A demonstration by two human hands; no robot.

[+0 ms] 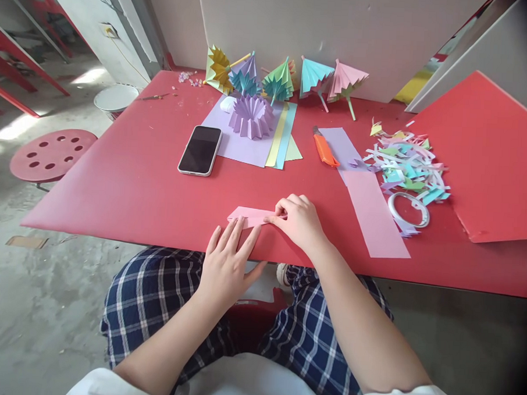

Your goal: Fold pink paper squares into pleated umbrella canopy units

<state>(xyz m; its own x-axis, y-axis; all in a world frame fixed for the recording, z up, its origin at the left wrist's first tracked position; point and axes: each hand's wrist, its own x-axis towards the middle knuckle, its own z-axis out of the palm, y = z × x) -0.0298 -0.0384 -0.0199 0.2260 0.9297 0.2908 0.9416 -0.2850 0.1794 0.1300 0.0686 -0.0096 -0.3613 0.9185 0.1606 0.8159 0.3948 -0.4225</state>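
A folded pink paper strip [247, 215] lies near the front edge of the red table [133, 180]. My left hand [228, 263] rests with fingers stretched out, its fingertips pressing the strip's near edge. My right hand [298, 220] is curled, its fingers pinching the strip's right end against the table.
A phone [200, 150] lies beside purple and coloured sheets with a pleated purple paper ring [251, 116]. Several paper umbrellas [315, 76] stand at the back. An orange cutter [324, 148], a pink sheet [376, 214], paper scraps [407, 166] and a tape roll [409, 208] lie right. A red stool [51, 155] stands left.
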